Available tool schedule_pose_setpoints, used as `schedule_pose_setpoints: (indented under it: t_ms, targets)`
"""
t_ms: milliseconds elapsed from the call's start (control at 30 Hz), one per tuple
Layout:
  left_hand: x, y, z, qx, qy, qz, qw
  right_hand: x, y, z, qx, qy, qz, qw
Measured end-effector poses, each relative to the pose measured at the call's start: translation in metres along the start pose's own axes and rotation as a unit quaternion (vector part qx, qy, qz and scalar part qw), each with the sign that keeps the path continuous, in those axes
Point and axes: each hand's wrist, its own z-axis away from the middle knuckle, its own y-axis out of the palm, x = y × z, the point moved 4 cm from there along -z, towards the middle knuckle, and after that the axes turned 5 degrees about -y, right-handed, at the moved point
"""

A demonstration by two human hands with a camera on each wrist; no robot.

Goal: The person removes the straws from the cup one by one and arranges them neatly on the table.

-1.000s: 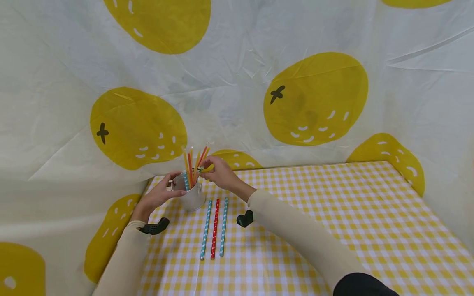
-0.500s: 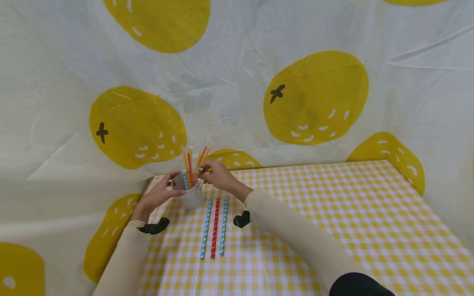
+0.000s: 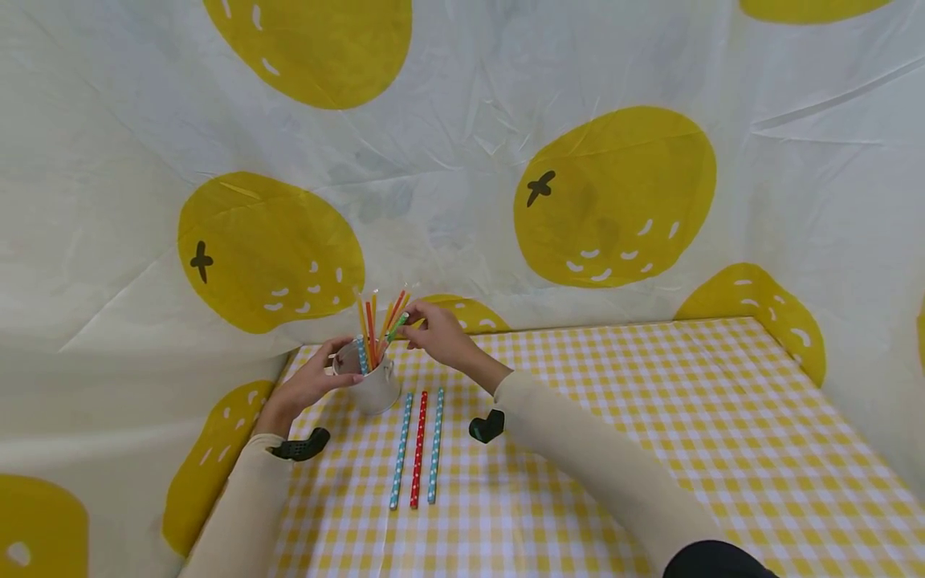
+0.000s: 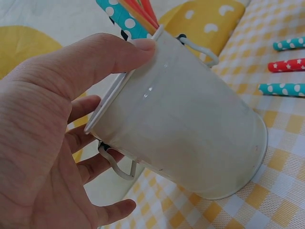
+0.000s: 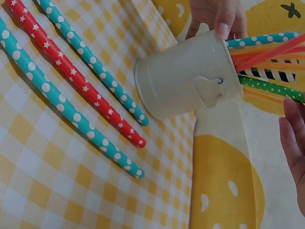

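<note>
Green with white dots, one drinking straw (image 5: pixel 269 88) was pinched by the fingers of the right hand (image 3: pixel 439 335), and its lower part was inside the mouth of a white bucket (image 3: pixel 376 391). This bucket stood on the yellow-and-white checked tablecloth (image 3: pixel 650 401), and the left hand (image 3: pixel 312 385) was gripping it at the rim, with the thumb on the near side. Orange straws, red straws, a black-and-white striped straw (image 5: pixel 271 75) and a turquoise dotted straw (image 5: pixel 267 40) also leaned inside it. Beside the bucket, one red star-patterned straw (image 3: pixel 419 449) lay between two turquoise dotted straws (image 3: pixel 436 445), apart from them.
</note>
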Motion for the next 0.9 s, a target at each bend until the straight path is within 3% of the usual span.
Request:
schedule_pose_setpoints:
  t_ms: [200, 900]
  targets:
    - [0.000, 0.000, 0.001, 0.001, 0.004, -0.004, 1.0000, 0.000, -0.017, 0.003, -0.037, -0.005, 0.000, 0.9993]
    - [-0.003, 0.000, 0.002, 0.001, 0.017, -0.005, 0.9998, 0.009, -0.062, 0.013, -0.099, -0.046, -0.035, 0.9935]
